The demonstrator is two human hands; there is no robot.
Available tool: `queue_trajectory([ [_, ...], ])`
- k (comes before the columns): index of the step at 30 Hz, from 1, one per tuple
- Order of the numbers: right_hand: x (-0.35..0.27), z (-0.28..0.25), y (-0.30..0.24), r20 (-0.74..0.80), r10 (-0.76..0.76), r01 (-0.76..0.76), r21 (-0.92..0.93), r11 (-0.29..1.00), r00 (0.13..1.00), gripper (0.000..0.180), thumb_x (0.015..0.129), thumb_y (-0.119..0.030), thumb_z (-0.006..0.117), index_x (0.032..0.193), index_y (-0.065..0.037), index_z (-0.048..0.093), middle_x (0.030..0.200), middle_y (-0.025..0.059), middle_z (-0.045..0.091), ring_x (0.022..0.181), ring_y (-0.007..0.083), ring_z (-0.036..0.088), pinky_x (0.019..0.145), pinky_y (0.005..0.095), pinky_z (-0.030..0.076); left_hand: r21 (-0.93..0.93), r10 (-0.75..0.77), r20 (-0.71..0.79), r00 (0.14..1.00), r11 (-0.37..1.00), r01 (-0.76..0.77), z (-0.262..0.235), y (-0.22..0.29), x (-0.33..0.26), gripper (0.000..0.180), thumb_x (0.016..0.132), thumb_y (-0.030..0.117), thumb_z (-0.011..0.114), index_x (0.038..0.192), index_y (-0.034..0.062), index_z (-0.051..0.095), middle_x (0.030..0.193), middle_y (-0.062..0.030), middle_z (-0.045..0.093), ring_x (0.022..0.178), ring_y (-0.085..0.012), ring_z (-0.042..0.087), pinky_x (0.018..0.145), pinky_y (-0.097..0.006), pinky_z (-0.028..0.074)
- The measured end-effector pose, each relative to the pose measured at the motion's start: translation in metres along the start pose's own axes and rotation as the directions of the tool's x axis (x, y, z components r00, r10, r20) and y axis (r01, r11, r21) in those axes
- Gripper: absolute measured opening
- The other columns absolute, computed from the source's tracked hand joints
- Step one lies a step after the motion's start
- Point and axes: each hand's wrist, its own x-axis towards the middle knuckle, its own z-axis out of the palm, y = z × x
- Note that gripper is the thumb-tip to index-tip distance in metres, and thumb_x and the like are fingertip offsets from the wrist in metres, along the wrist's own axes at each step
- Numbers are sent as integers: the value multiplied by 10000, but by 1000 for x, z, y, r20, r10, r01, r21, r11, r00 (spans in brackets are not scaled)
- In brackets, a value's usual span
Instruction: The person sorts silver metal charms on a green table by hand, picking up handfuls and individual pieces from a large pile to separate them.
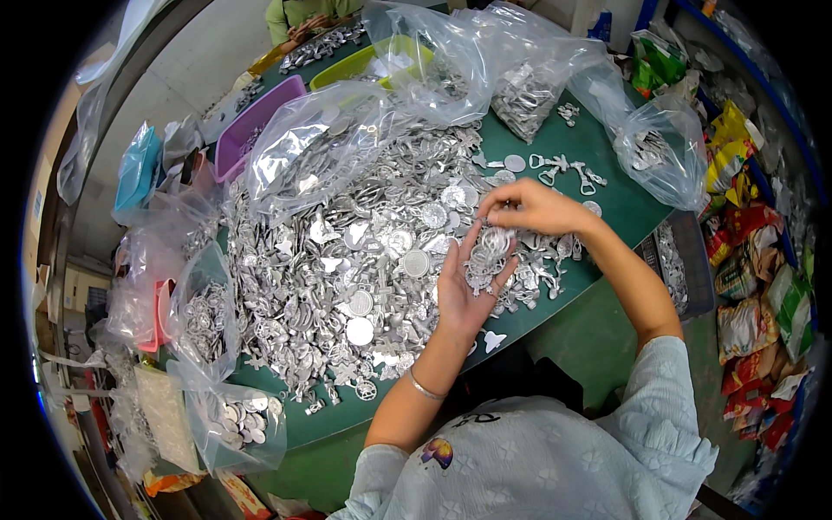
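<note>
Right now, the left hand (464, 301), with a thin silver bangle (425, 387) circling its wrist, is facing palm up and cradling a cluster of small silver-coloured metal pieces (488, 263), while the right hand (544, 208) is bending in just above, its fingers curling together, though whether they are pinching a piece one cannot tell. Both hands are working close together over the right side of a broad heap of silver-coloured metal shapes (364, 277), which is covering much of a dark green tabletop (641, 212). Across the heap's far side, a crumpled clear plastic bag (321, 147) is lying.
</note>
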Motion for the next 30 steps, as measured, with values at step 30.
queue_trajectory([
  [30,6,-36,65,-281,-111,10,-339,941,953,165,754,-90,616,865,31,601,767,136,623,703,249,591,658,320,453,28,-29,-59,998,999,30,-5,1,-4,404,912,446,391,817,90,556,1122,-155,539,985,-306,535,599,-350,554],
])
